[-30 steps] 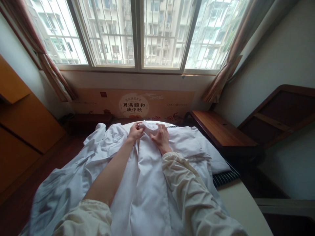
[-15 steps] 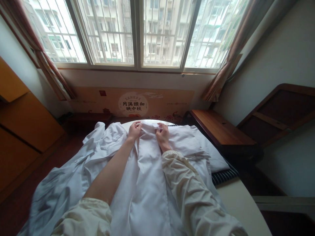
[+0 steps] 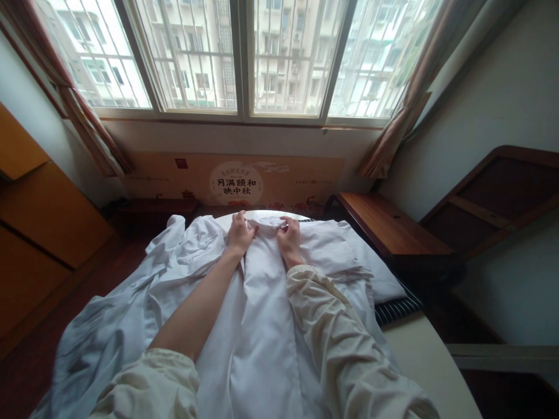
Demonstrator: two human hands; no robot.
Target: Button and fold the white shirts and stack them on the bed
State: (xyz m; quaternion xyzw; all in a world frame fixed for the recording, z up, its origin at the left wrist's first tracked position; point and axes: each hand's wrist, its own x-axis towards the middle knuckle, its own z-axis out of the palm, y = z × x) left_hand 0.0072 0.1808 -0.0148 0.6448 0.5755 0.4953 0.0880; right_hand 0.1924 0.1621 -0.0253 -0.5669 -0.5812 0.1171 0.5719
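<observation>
A white shirt lies spread over a round table, its collar at the far edge. My left hand rests on the left end of the collar, fingers curled onto the cloth. My right hand pinches the collar's right end with bent fingers. Both arms stretch forward over the shirt. The left sleeve is pushed up to the elbow; a cream sleeve covers the right arm.
More white cloth is bunched at the left, hanging off the table. A folded white piece lies at the right over a striped mat. A wooden side table stands to the right; a printed cardboard panel leans below the window.
The collar, lifted between my hands a second ago, now lies flat on the table. Both hands have moved down and slightly apart, pressing its ends.
</observation>
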